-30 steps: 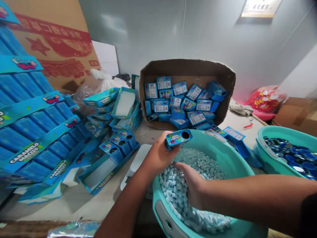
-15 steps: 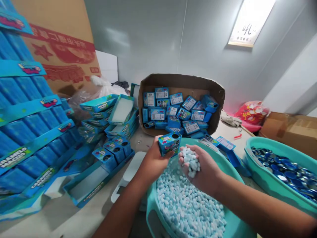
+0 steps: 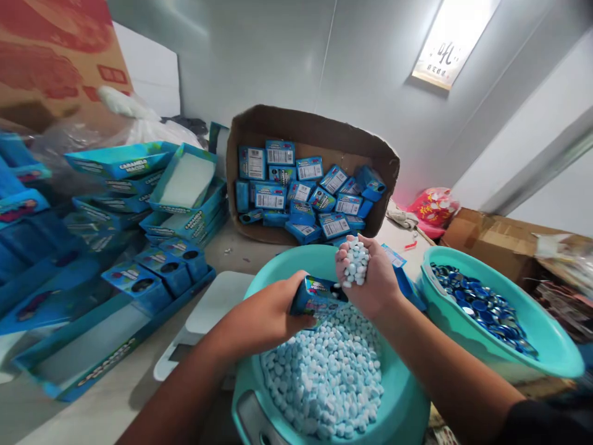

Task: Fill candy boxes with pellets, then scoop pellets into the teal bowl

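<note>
Centrally, a box (image 3: 315, 304) is gripped in the left hand (image 3: 274, 314) and candies (image 3: 356, 262) are cupped in the right hand (image 3: 378, 284) — three boxes (image 3: 155, 262) are already set in the left-side tray (image 3: 92, 346), more left in the upper-centre carton (image 3: 306, 120).

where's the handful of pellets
In the head view, right of centre, the handful of pellets sits in the right hand, beside the blue box in the left hand.

Room over nearer pellets (image 3: 324, 371), carton (image 3: 301, 131) behind tub (image 3: 410, 402)
</note>
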Motion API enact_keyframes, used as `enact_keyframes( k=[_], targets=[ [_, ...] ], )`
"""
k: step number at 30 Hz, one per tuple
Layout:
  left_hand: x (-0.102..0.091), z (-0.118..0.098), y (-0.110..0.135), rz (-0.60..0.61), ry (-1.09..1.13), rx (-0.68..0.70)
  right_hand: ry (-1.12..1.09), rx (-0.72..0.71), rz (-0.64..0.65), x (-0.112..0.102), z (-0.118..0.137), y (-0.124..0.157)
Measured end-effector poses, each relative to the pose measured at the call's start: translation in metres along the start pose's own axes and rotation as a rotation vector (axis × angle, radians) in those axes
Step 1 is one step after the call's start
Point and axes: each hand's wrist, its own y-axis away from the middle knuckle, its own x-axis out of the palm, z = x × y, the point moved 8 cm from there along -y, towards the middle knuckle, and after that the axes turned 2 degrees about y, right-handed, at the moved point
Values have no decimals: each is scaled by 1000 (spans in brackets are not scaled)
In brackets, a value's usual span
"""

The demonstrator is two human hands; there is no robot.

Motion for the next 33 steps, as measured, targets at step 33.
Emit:
enact_keyframes(
  k=[33],
  targets=[
    [-7, -8, 4, -47, 2, 61, 371, -313, 133, 12, 5, 8]
  ],
)
